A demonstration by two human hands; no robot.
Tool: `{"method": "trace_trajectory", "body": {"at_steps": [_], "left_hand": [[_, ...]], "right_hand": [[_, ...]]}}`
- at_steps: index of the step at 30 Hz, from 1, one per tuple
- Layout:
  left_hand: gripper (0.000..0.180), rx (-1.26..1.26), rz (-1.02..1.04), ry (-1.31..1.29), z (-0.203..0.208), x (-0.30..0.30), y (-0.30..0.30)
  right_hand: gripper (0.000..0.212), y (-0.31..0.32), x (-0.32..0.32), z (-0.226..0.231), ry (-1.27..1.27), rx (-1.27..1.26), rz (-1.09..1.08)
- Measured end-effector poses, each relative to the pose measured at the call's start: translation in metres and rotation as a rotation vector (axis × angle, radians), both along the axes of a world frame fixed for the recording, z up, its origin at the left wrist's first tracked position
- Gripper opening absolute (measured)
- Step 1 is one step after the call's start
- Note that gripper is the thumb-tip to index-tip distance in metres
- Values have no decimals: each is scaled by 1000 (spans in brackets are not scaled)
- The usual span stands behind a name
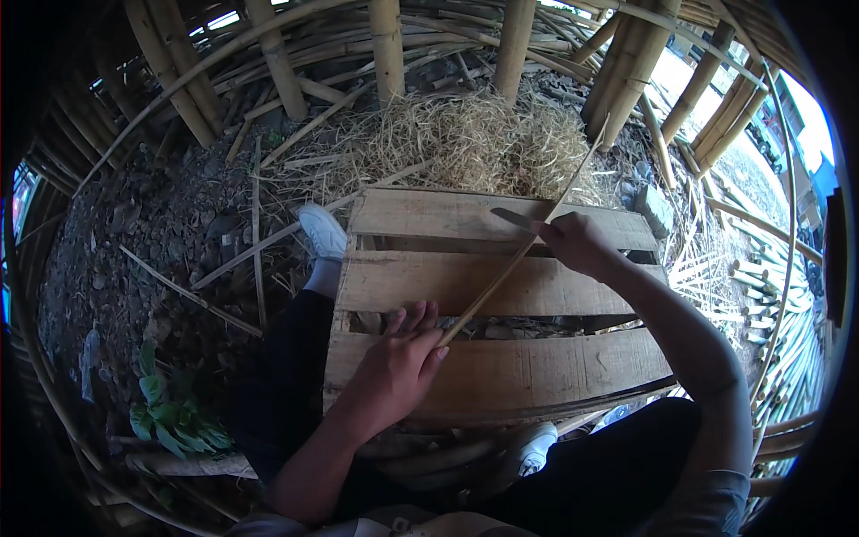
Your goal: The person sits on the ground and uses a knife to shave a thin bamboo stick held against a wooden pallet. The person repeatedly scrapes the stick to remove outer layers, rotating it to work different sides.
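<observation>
A long thin bamboo strip (490, 288) runs slantwise over a wooden slatted crate (528, 365), its far end reaching past the crate's far edge. My left hand (398, 360) rests on the crate's left part and pinches the near end of the strip between thumb and fingers. In my right hand (577, 243) is a knife (514, 217), its blade pointing left and crossing the strip over the far slats. The knife's handle is hidden inside my closed fingers.
Beyond the crate lies a heap of pale bamboo shavings (474, 139). Upright bamboo posts (386, 49) stand behind it. Cut bamboo poles (787, 331) are piled at the right. A leafy plant (165, 403) grows at lower left, and my white shoe (320, 230) is beside the crate.
</observation>
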State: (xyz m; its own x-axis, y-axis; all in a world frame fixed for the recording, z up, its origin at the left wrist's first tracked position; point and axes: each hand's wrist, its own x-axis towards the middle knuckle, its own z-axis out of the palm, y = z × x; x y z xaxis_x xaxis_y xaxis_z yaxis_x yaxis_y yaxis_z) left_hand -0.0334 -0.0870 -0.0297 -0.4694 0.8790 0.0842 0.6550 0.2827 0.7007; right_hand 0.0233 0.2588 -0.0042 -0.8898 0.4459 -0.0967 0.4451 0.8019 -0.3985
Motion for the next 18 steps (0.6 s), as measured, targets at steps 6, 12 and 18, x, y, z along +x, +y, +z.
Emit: {"method": "trace_trajectory", "body": {"at_steps": [6, 12, 18], "left_hand": [[29, 21, -6, 27, -1, -1, -1], [29, 19, -30, -16, 2, -5, -1], [30, 23, -39, -30, 1, -7, 0]], "right_hand": [[54, 5, 7, -14, 103, 61, -84], [58, 7, 14, -20, 126, 119, -85], [65, 3, 7, 7, -167, -150, -234]]}}
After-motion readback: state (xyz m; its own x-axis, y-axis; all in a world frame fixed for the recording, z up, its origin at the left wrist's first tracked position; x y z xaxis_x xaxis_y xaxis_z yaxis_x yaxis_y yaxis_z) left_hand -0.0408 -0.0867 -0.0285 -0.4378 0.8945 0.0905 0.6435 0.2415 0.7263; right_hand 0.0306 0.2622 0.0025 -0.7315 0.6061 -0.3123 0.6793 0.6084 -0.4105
